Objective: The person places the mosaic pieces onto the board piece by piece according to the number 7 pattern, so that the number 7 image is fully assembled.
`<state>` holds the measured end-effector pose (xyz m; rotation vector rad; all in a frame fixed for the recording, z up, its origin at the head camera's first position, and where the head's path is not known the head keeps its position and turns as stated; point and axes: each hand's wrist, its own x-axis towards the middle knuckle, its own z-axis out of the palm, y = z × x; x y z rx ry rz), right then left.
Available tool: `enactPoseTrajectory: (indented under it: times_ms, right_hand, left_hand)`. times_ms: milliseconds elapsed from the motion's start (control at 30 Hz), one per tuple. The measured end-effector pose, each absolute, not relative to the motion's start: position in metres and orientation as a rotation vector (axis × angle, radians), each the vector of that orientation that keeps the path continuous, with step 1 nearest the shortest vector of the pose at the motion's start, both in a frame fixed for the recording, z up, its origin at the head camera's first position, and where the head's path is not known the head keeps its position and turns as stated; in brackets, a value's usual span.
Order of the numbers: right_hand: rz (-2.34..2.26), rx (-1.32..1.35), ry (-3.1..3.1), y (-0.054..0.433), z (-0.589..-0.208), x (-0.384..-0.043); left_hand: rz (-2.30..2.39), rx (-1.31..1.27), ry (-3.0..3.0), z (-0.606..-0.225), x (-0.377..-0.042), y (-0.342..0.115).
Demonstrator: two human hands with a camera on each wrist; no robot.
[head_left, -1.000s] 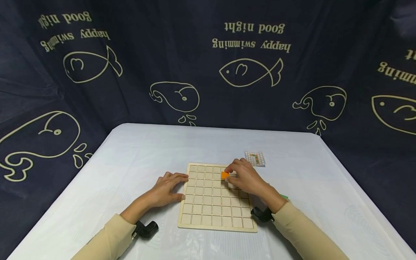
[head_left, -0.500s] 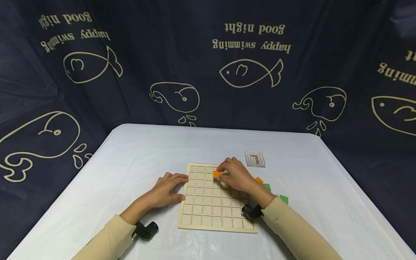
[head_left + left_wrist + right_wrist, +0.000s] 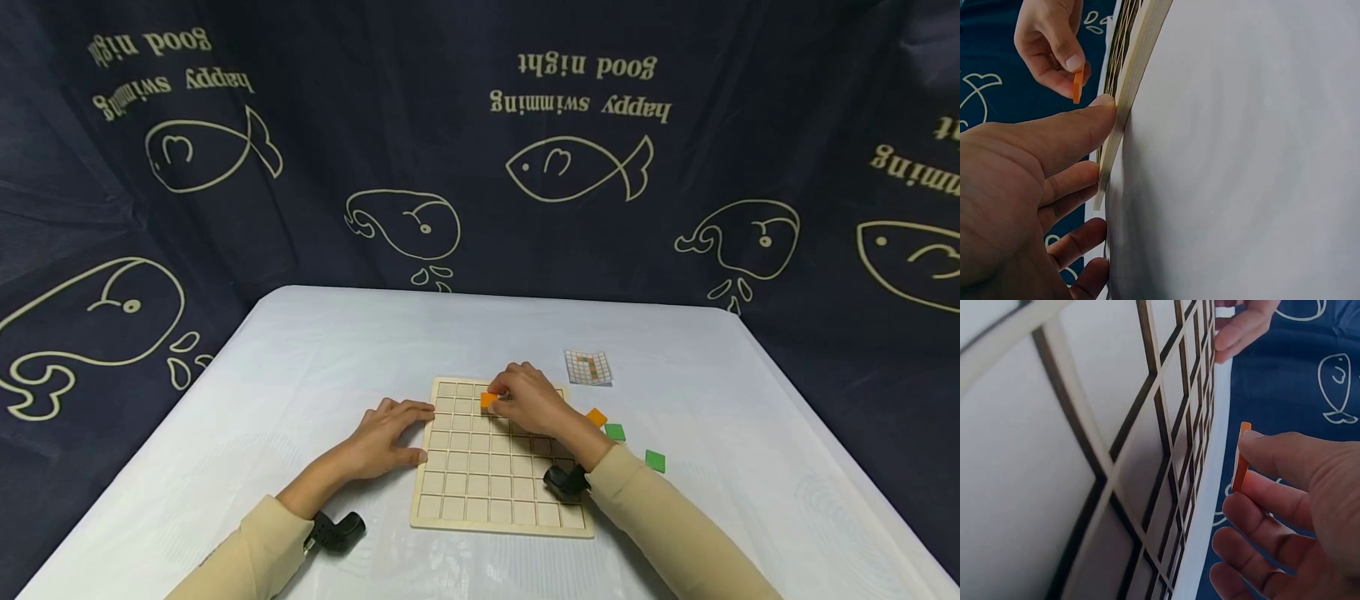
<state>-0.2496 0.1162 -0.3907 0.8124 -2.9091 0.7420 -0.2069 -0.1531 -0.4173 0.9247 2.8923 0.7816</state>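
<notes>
The thumb and index finger of a person's right hand (image 3: 534,402) pinch a thin orange tile (image 3: 488,402) by its edges. The tile is held just above the far rows of a square wooden grid board (image 3: 490,486), apart from its surface; the right wrist view shows it nearly edge-on. The left hand (image 3: 378,442) has its fingers loosely extended and spread, grasping nothing, with the thumb and some fingertips touching the board's left edge. Each wrist wears a black device, below beige sleeves (image 3: 667,533). The board lies flat on a white-covered bench (image 3: 360,333). Near its right edge lie a second orange tile (image 3: 597,417), a green tile (image 3: 615,432) just beside that, and another green square (image 3: 656,461) a little apart. Past the far right corner is a small card (image 3: 588,367) printed with a grid and coloured squares. Behind hangs a dark blue cloth (image 3: 300,225) with fish and whale outlines and upside-down lettering.
</notes>
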Motion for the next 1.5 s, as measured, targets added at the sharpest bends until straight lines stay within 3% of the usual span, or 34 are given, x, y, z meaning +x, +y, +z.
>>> enactPoseTrajectory:
  times_ms: [1500]
  right_hand:
    - [0.626, 0.881, -2.953, 0.107, -0.405, -0.264]
  left_hand:
    - [0.776, 0.93, 2.889, -0.417, -0.207, -0.154]
